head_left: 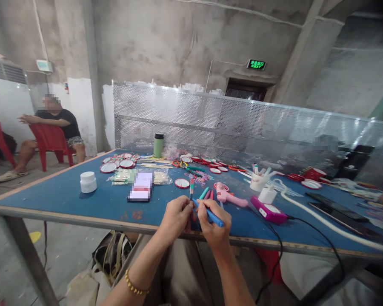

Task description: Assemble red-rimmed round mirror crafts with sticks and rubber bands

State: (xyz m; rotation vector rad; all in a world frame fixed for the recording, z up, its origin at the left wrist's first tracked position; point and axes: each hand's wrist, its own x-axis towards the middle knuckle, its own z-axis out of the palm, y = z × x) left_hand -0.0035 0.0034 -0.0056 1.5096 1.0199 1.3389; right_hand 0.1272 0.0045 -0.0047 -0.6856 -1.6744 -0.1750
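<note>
Close to the table's front edge, my left hand [175, 216] pinches a narrow stick [192, 187] that stands upright with coloured bands, green and red among them. My right hand [217, 227] is closed round a blue marker pen [215, 217], its tip end at the stick just beside my left fingers. Fingers hide the stick's lower part. Right behind my hands lie a teal marker [204, 193] and pink and red ones. A round, red-rimmed disc [182, 183] lies behind my left hand, and a pink glue gun [231, 198] to the right.
The blue table [111, 212] also bears a white jar [88, 182], a phone [141, 186], a green bottle [158, 145], a cup of pens [258, 182] and a purple device [268, 210] with a cable. A perforated metal screen [178, 114] stands behind. A person [59, 123] sits far left.
</note>
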